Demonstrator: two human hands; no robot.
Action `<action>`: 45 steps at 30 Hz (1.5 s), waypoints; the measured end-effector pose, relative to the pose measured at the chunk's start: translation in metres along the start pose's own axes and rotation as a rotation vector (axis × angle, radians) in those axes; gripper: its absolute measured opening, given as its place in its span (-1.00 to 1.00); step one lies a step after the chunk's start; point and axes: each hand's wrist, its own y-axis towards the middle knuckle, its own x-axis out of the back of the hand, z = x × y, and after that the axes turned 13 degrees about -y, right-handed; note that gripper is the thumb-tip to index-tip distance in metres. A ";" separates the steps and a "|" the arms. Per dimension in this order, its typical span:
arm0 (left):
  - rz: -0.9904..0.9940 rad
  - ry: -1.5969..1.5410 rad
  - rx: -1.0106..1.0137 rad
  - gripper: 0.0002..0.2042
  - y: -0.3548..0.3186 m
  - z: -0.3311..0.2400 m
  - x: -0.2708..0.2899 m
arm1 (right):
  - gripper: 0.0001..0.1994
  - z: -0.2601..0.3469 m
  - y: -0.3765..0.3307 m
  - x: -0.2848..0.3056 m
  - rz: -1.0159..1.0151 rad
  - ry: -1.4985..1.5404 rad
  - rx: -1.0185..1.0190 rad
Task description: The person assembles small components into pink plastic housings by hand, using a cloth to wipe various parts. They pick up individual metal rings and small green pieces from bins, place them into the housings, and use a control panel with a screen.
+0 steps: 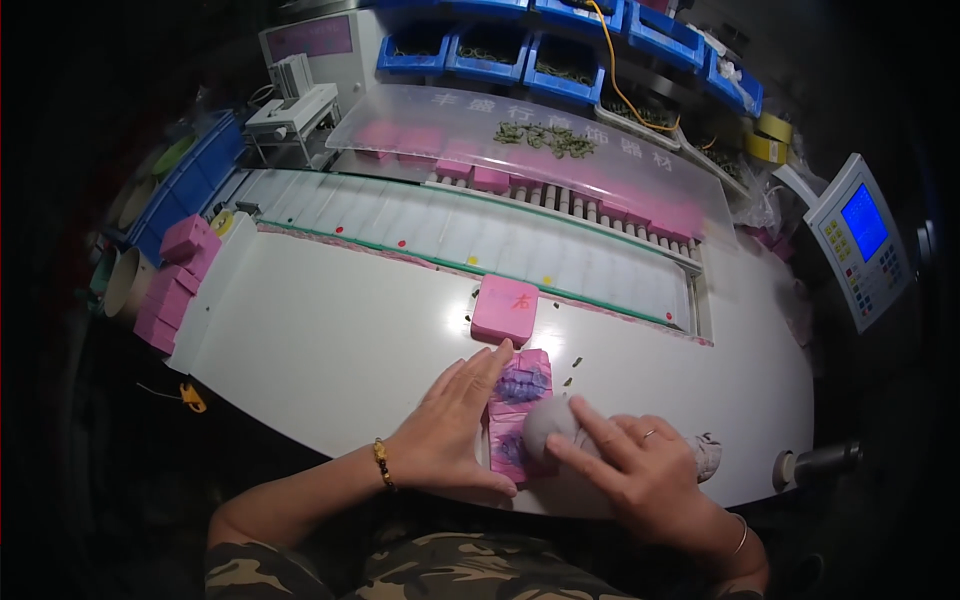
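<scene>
Low, left hand spanning pink block, right hand clasping pouch

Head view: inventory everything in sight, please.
table: one, white, centre
slab: one, pink-purple, on table
pouch: one, grey, over slab
block: one, pink, beyond slab
conveyor: one, white, beyond block
cover: one, clear, beyond conveyor
pieces: several, greenish, on cover
bins: several, blue, top
cord: one, yellow, upper right
panel: one, white, right
machine: one, white, upper left
crate: one, blue, left
piled blocks: several, pink, left
left hand: one, bare, at slab's left
right hand: one, bare, holding pouch
</scene>
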 end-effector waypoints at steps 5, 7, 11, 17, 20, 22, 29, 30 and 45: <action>-0.013 -0.182 0.057 0.41 0.005 -0.005 0.007 | -0.52 -0.003 0.032 -0.003 -0.414 0.015 -0.211; -0.014 -0.203 0.053 0.42 0.005 -0.001 0.007 | -0.52 0.009 0.035 -0.033 -0.252 -0.013 -0.129; -0.011 -0.152 0.012 0.42 0.003 0.003 0.005 | -0.52 -0.002 0.036 -0.028 -0.090 0.027 -0.074; -0.113 -0.401 0.037 0.37 0.003 0.005 0.004 | -0.47 -0.024 0.006 -0.021 0.051 -0.077 -0.389; -0.216 -0.728 0.003 0.13 0.003 0.001 0.001 | -0.47 -0.028 -0.012 -0.032 0.187 -0.175 -0.440; -0.247 -0.688 0.043 -0.18 0.001 0.005 -0.003 | -0.44 -0.021 0.001 -0.024 0.206 -0.143 -0.419; -0.411 -0.906 0.149 -0.66 0.009 -0.002 -0.010 | -0.55 -0.001 0.024 -0.048 -0.079 0.613 -0.350; -0.415 -0.844 0.110 -0.64 0.008 -0.001 -0.011 | -0.55 -0.002 0.024 -0.052 -0.081 0.615 -0.348; -0.308 -0.563 0.034 -0.72 0.013 -0.005 0.007 | -0.62 0.010 0.028 -0.071 -0.183 0.654 -0.455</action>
